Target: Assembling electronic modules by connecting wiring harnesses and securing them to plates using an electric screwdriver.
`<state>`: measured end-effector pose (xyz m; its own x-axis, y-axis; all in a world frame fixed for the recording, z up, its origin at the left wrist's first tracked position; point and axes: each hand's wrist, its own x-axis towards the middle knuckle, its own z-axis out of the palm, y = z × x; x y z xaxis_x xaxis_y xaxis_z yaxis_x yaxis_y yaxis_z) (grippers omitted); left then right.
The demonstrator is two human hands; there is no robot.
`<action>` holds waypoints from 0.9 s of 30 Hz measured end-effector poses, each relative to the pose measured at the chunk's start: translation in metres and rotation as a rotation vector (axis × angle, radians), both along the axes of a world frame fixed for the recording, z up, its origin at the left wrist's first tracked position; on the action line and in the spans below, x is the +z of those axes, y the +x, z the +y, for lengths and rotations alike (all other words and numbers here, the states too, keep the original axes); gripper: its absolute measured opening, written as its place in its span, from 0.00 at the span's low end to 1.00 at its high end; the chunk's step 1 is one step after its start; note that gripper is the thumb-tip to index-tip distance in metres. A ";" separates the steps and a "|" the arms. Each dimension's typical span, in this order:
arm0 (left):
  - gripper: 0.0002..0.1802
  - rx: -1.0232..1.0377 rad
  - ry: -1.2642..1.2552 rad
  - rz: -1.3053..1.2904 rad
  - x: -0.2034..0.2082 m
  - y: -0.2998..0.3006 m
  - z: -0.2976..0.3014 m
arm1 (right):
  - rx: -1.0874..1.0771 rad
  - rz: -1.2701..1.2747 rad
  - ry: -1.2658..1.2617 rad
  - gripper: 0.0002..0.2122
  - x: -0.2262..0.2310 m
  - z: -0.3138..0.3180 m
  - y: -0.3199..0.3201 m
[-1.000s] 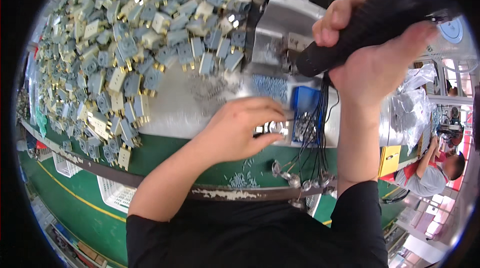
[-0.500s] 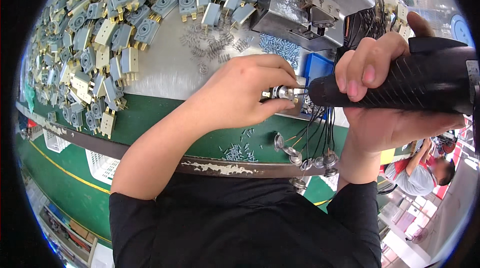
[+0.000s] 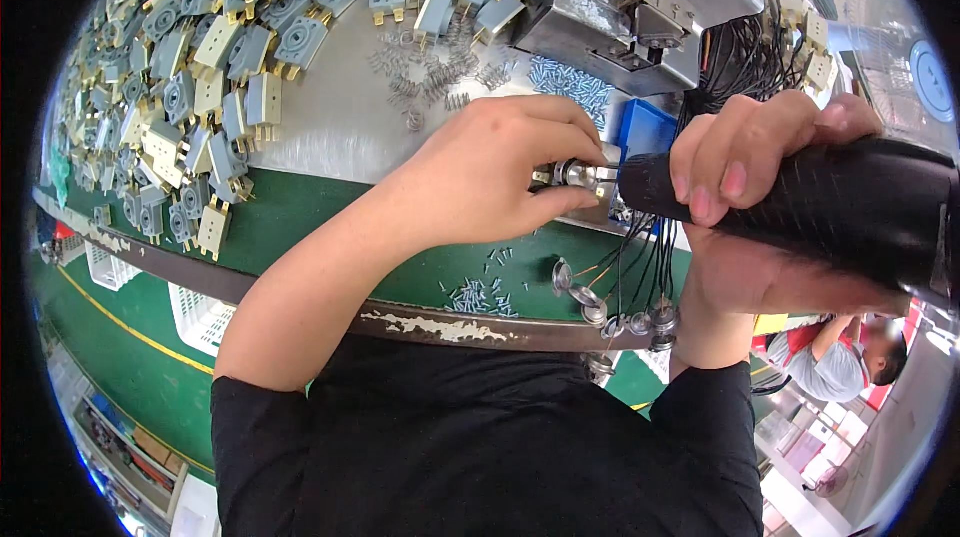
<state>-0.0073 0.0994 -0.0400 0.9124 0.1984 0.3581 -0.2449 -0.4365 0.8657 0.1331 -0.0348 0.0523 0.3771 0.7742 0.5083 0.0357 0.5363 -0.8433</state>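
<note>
1. Your right grip was clamped around the black power driver, which passed through it sideways.
2. Your left grip was pinched on a small round metal part, held between thumb and fingers and partly hidden.
3. That part sat left of your right grip, above the table and near the blue tray.
4. Your driver's nose pointed left toward the part; its long axis ran roughly crosswise, dipping slightly rightward.
5. Whether driver and part touched, you could not tell.
</note>
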 end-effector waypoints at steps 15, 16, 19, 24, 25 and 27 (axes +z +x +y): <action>0.17 0.010 0.023 0.018 0.000 -0.003 0.000 | 0.129 0.046 0.009 0.54 -0.005 0.008 0.003; 0.17 0.004 0.028 0.007 0.000 -0.002 0.001 | 0.135 0.110 -0.032 0.55 0.004 0.008 0.003; 0.17 0.012 0.050 0.005 0.005 0.000 0.000 | 0.241 0.041 0.152 0.55 0.031 0.022 0.026; 0.16 -0.007 0.031 -0.016 0.002 0.000 0.000 | -0.191 -0.271 0.002 0.53 0.052 0.030 0.065; 0.16 -0.008 0.017 -0.008 0.002 0.000 -0.001 | -0.224 -0.229 0.016 0.52 0.053 0.032 0.067; 0.16 -0.014 0.010 0.020 0.004 -0.001 0.000 | -0.285 -0.141 0.041 0.49 0.053 0.038 0.070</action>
